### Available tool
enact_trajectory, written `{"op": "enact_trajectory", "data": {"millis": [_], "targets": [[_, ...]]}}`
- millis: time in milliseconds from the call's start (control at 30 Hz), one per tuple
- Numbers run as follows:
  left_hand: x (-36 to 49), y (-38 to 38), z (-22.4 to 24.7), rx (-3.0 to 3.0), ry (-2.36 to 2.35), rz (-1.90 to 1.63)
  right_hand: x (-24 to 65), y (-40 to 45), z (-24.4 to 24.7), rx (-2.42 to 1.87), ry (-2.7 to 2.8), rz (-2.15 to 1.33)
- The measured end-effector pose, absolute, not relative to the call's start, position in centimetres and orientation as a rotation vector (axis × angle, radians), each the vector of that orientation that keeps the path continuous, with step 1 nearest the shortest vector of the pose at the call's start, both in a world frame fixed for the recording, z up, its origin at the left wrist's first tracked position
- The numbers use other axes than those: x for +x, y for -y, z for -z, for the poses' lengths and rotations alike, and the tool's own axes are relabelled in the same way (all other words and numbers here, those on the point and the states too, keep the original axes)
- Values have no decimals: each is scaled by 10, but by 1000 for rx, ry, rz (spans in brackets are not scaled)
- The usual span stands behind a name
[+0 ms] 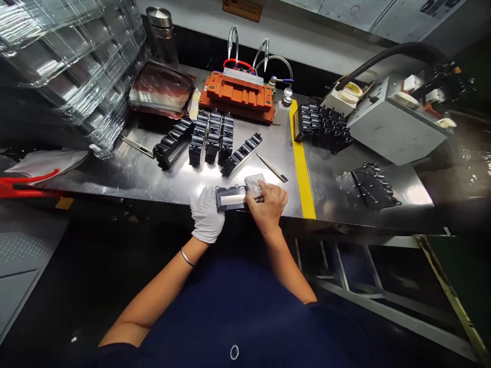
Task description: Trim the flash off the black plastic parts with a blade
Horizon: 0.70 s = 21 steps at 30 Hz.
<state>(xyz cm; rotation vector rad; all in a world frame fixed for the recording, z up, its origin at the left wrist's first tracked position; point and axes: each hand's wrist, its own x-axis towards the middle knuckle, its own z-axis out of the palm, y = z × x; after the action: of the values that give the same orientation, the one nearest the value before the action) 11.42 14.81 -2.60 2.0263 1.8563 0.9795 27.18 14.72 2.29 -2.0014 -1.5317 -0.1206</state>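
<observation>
On my remote head feed, I log the black part left of the yellow stripe, my gloved left hand gripping its end farther from the stripe, my bare right hand pinching a white cloth at the nearer end.

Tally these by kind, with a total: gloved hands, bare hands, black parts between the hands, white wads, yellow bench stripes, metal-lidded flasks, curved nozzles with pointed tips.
Gloved left hand: 1
Bare right hand: 1
Black part between them: 1
White wad: 1
Yellow stripe: 1
Metal-lidded flask: 1
Curved nozzles: 2
Total: 8
</observation>
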Motion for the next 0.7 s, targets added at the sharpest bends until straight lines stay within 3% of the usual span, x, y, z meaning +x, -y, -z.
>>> {"op": "enact_trajectory", "data": {"millis": [167, 433, 700], "targets": [[114, -153, 27, 1948, -1809, -933, 208, -139, -19, -1754, 1955, -20], [104, -142, 19, 2067, -1912, -931, 308, -147, -17, -2097, 1493, 182], [102, -145, 19, 2034, -1897, -958, 261, -98, -11, -1847, 1728, 343]]}}
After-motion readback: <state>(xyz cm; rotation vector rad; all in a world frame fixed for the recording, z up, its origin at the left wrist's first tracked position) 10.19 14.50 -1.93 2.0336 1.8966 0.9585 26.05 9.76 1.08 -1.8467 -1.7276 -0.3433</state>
